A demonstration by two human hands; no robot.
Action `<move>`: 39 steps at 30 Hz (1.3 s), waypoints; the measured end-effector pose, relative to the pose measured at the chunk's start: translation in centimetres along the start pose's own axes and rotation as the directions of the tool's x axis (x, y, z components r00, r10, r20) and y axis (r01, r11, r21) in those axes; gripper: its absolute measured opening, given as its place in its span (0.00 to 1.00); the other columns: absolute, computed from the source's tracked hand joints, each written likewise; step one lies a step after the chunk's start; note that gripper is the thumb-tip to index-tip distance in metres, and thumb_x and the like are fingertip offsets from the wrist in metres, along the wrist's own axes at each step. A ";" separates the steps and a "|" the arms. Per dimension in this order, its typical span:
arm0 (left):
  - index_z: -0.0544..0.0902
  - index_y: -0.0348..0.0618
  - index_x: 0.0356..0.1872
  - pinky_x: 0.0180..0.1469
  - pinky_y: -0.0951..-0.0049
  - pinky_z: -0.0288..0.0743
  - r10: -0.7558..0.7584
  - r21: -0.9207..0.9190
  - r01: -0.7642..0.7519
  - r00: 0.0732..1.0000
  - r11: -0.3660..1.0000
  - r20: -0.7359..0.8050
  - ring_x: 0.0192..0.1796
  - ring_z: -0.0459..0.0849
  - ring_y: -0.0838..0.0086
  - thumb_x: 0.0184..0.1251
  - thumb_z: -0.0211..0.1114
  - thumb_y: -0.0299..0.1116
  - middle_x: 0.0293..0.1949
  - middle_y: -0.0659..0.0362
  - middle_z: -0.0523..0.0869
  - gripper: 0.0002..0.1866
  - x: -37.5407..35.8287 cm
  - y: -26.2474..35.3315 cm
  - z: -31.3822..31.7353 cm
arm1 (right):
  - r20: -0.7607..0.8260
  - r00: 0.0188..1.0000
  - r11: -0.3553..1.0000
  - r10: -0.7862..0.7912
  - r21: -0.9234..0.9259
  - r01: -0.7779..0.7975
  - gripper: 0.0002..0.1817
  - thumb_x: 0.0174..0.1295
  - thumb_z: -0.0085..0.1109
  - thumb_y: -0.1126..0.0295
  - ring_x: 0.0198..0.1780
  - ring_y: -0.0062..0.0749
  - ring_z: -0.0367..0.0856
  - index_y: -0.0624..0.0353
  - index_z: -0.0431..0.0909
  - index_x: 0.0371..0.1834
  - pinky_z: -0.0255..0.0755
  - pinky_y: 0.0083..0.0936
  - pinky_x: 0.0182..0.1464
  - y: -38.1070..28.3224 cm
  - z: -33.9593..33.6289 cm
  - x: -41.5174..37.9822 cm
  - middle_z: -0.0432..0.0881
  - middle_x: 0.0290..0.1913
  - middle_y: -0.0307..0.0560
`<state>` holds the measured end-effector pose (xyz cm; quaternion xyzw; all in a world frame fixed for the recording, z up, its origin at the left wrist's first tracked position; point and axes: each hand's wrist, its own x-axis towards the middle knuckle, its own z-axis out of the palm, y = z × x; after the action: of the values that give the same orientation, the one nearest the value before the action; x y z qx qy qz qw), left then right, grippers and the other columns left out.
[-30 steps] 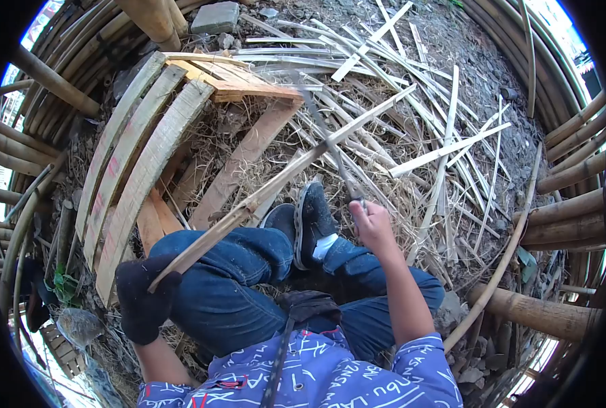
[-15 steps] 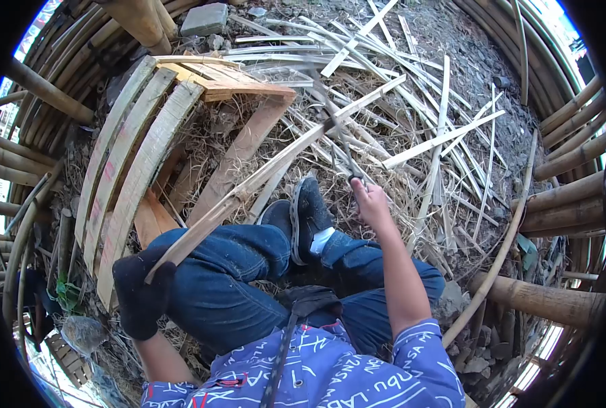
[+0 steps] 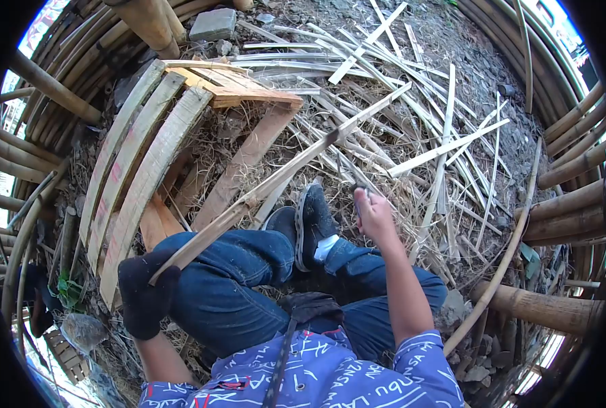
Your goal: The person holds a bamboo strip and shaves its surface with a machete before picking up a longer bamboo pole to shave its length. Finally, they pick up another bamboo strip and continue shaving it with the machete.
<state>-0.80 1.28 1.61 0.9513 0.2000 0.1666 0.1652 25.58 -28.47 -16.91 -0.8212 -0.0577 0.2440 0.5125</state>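
Observation:
A long split bamboo strip (image 3: 286, 171) slants from lower left to upper right above my crossed legs. Its lower end is in my left hand (image 3: 146, 292), which wears a dark glove and is closed round it. In my bare right hand (image 3: 376, 216), closed in a fist, is the handle of a knife (image 3: 347, 168). The knife's blurred blade points up and left, near the far part of the strip. A dark node marks the strip close to the blade. Curled shavings (image 3: 248, 170) lie on the ground beneath.
At the left stands a slatted wooden crate (image 3: 160, 143). Many pale bamboo strips (image 3: 445, 136) lie crossed on the ground ahead and to the right. A grey block (image 3: 213, 24) rests at the top. Bamboo poles (image 3: 541, 306) surround the spot on both sides.
My right hand has moved slightly down and right, and the knife blade has come lower, closer to me. My left hand still holds the strip. The whole view has shifted a little.

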 end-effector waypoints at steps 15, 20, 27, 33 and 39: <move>0.87 0.44 0.38 0.35 0.63 0.73 -0.063 -0.163 0.073 0.996 0.984 0.066 0.29 0.83 0.60 0.49 0.71 0.25 0.27 0.52 0.85 0.12 1.7 1.2 0.3 | -0.037 0.988 0.978 -0.153 -0.152 0.145 0.33 0.66 0.50 0.40 0.13 0.24 0.71 0.62 0.71 0.19 0.65 0.26 0.18 3.4 -0.3 3.0 0.72 0.13 0.43; 0.87 0.41 0.37 0.35 0.64 0.75 -0.007 -0.103 0.013 0.998 0.995 0.058 0.29 0.85 0.60 0.51 0.69 0.25 0.28 0.50 0.86 0.11 1.6 0.7 -0.1 | 0.002 0.999 0.999 0.046 -0.021 -0.046 0.35 0.64 0.51 0.37 0.21 0.32 0.76 0.64 0.73 0.19 0.68 0.35 0.28 0.6 -0.2 1.1 0.73 0.14 0.45; 0.86 0.40 0.36 0.35 0.64 0.75 -0.012 -0.134 0.022 0.997 0.991 0.081 0.30 0.85 0.59 0.50 0.69 0.25 0.28 0.49 0.85 0.10 2.0 1.4 -0.2 | -0.015 0.993 0.992 0.115 0.051 -0.114 0.34 0.64 0.51 0.38 0.24 0.45 0.78 0.66 0.75 0.24 0.69 0.39 0.30 0.5 -0.8 2.6 0.75 0.17 0.54; 0.86 0.40 0.36 0.35 0.64 0.76 -0.085 -0.163 0.099 0.993 0.982 0.086 0.30 0.85 0.60 0.49 0.70 0.25 0.28 0.50 0.86 0.10 1.9 1.3 0.1 | -0.044 0.972 0.956 -0.230 -0.198 0.218 0.34 0.66 0.48 0.38 0.12 0.25 0.72 0.60 0.71 0.19 0.66 0.24 0.17 3.5 -0.5 3.4 0.74 0.14 0.44; 0.86 0.41 0.36 0.35 0.64 0.75 -0.042 -0.149 0.057 0.994 0.987 0.102 0.30 0.85 0.59 0.49 0.70 0.26 0.27 0.50 0.85 0.10 2.0 1.2 -0.3 | -0.096 0.983 0.983 0.159 0.108 -0.149 0.31 0.69 0.45 0.41 0.10 0.23 0.71 0.55 0.66 0.18 0.63 0.21 0.12 2.7 -1.9 3.6 0.72 0.13 0.41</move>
<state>1.22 1.18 2.88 0.9378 0.2017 0.1300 0.2507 29.18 -30.11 -19.82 -0.8081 0.0452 0.2424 0.5349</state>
